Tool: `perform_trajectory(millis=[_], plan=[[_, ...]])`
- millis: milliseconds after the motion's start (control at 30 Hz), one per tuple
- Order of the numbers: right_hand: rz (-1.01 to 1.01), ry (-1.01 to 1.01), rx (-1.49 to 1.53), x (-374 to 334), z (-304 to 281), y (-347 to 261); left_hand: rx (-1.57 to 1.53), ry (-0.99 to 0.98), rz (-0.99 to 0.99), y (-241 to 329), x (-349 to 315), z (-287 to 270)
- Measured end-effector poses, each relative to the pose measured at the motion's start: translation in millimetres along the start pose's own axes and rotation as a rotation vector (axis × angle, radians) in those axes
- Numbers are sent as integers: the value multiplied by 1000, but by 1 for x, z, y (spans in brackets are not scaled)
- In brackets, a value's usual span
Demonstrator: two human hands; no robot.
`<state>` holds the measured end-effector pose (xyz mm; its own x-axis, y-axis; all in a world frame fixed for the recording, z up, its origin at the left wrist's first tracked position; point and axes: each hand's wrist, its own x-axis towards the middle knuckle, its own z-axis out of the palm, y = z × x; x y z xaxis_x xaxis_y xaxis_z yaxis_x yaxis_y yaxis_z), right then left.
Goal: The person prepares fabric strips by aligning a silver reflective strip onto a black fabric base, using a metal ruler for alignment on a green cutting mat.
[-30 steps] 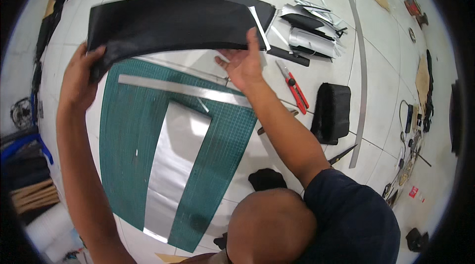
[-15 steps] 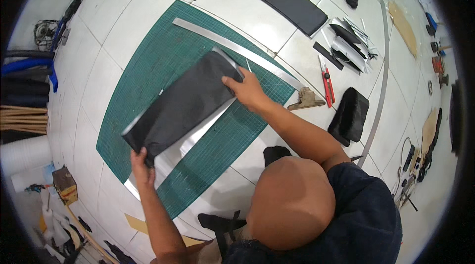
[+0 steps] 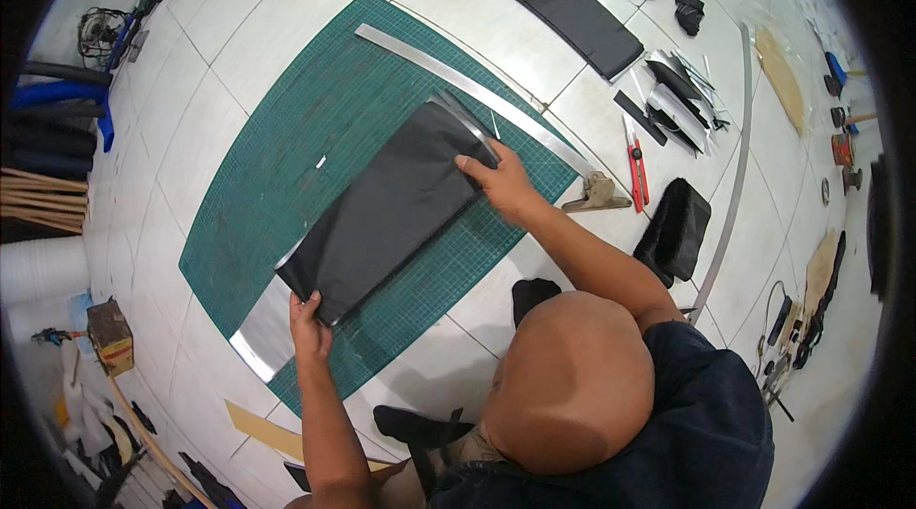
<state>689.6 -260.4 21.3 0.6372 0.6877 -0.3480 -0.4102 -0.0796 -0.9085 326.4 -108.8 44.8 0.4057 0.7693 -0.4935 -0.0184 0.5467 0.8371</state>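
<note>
- Head view: left hand [image 3: 310, 326] gripped black sheet [image 3: 391, 208] by its lower end, right hand [image 3: 506, 183] its upper end.
- Sheet sat over silver strip [image 3: 262, 342] and green mat [image 3: 258, 213]; contact unclear.
- Even tension seemed best; slack would likely wrinkle it.

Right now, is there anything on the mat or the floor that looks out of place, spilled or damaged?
Nothing looks clearly spilled or damaged. A small white scrap lies loose on the green cutting mat, apart from the black sheet, and offcuts lie jumbled near the red utility knife; both look like stray waste.
</note>
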Motion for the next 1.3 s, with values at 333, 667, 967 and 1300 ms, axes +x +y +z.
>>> perform_trajectory(millis=[333,667,967,1300], plan=[[169,-145,-314,-54,-47,-45,311,-146,-600,-66,-81,-2],[300,-243,-289,-94,-55,-7,1685,-524,-415,-12,-97,50],[87,-408,-427,-109,-11,-14,316,-292,-247,-15,-64,188],[248,-617,-222,-96,13,15,205,-296,-156,-36,-46,164]])
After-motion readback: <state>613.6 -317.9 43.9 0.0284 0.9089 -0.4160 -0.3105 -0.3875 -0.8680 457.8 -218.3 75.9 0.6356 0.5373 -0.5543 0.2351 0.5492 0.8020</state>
